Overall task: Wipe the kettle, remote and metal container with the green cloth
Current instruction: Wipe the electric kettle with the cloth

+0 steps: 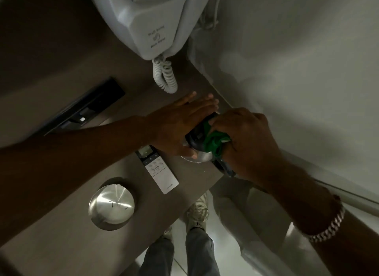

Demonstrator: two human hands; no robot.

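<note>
The kettle [196, 137], dark on top with a shiny metal body, stands at the right end of the brown counter. My left hand [180, 123] lies flat against its left side, fingers straight, thumb on the metal. My right hand [244, 136] presses the bunched green cloth [217, 141] on the kettle's top and right side. The white remote [159, 169] lies on the counter just left of the kettle. The round metal container [111, 204], lid on, sits nearer the counter's front edge. Most of the kettle is hidden by both hands.
A white wall-mounted hair dryer [147, 23] with a coiled cord [164, 74] hangs above the counter [67, 234]. A black socket panel [86, 107] is on the left wall. A pale wall [297, 60] closes the right side. My feet [196, 212] stand on the floor below.
</note>
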